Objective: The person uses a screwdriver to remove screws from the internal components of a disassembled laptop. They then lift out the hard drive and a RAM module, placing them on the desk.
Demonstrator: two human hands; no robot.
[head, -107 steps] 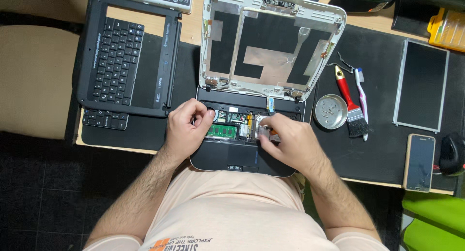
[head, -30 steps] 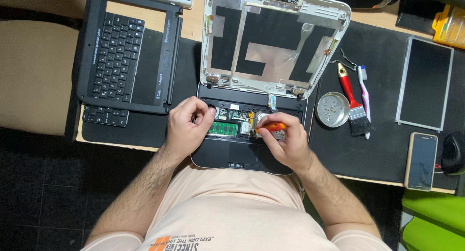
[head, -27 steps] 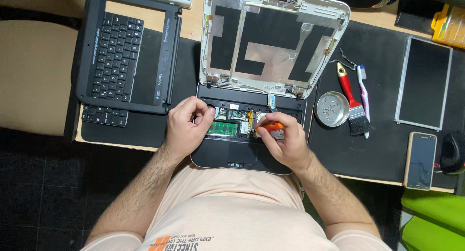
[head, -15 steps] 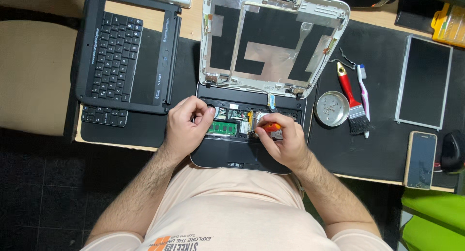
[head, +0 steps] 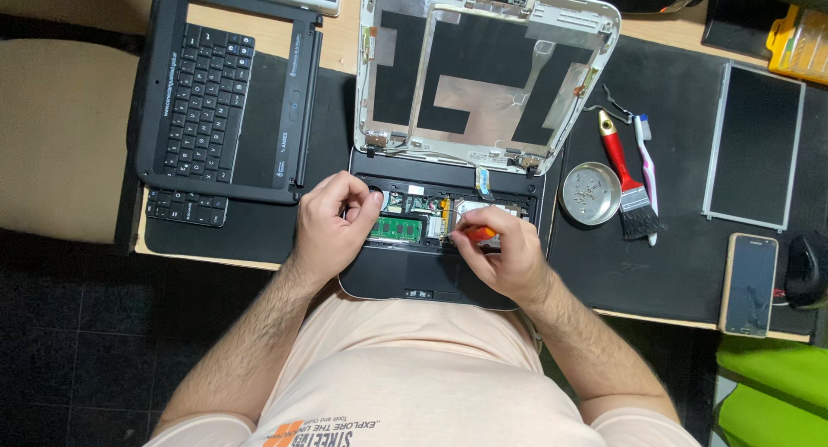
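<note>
While the opened laptop base [head: 431,275] sat at centre frame with its stripped lid shell [head: 483,68] propped behind it, both hands were down in the exposed bay. Left hand [head: 332,227] was curled nearly closed, fingertips braced on the base's left edge just beside the green memory module [head: 396,229]; couldn't tell if it pinched anything. Right hand [head: 509,253] was closed around an orange-handled screwdriver [head: 477,234], tip pointing toward the board area right of the module; the tip itself was hidden.

My read on doing this well: keep the driver square to the screw, light downward pressure, left hand pinning the chassis so it can't skate. Lifted screws belong in the round metal dish [head: 590,193], just right of the base and already holding some.

Also in frame: keyboard bezel [head: 224,93] upper left, red-handled brush [head: 623,175] and toothbrush [head: 647,167] beside the dish, bare screen panel [head: 755,145] far right, phone [head: 749,283] lower right.
</note>
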